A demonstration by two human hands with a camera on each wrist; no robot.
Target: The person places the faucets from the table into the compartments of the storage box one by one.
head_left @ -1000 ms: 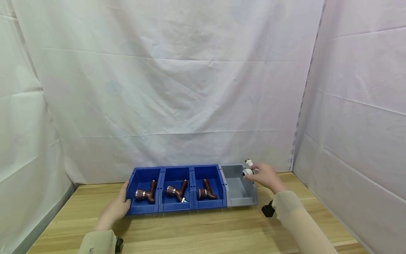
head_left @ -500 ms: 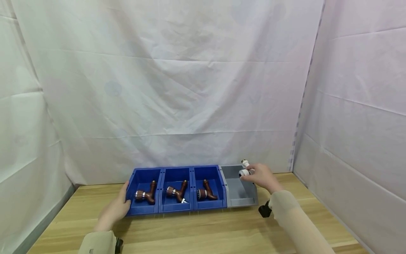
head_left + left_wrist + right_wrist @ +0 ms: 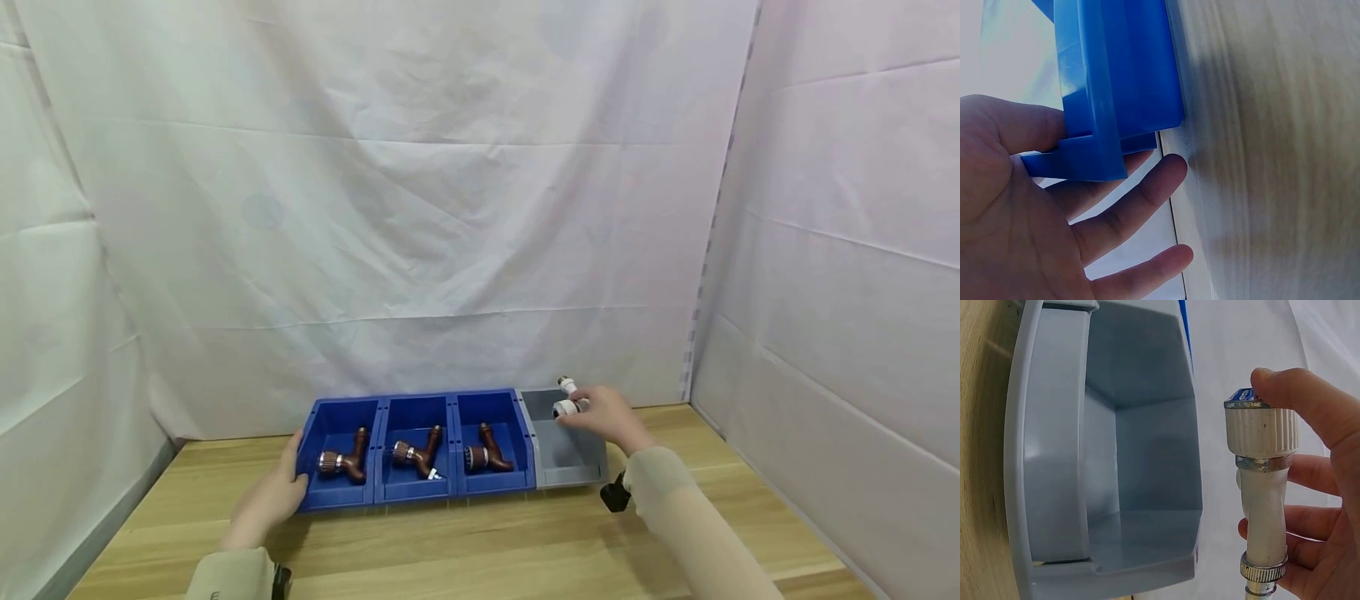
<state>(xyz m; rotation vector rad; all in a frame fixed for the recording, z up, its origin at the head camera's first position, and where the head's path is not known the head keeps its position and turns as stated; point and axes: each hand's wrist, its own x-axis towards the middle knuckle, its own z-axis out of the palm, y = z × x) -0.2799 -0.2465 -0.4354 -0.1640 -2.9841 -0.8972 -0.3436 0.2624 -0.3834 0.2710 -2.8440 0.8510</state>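
My left hand (image 3: 273,492) grips the outer left side of the leftmost blue bin (image 3: 337,494). In the left wrist view its thumb lies over the bin's rim, one finger is behind it, and the others reach out loosely. My right hand (image 3: 606,414) holds a white plastic tap (image 3: 1264,509) with a ribbed knob, a blue mark on the knob's top and metal collars. The thumb presses on the knob while the fingers wrap behind the body. Below the tap in the head view is the grey bin (image 3: 572,477), whose visible inside holds nothing.
Two more blue bins join the row; each blue bin holds a brown tap (image 3: 352,462) with a ribbed knob. The row stands on a wooden table (image 3: 420,550), close to a white curtain (image 3: 420,208) at the back. Another white curtain hangs at the right.
My right hand has moved left with the white tap, from the grey bin's right edge to over its back part. The left hand keeps its hold on the blue bin.
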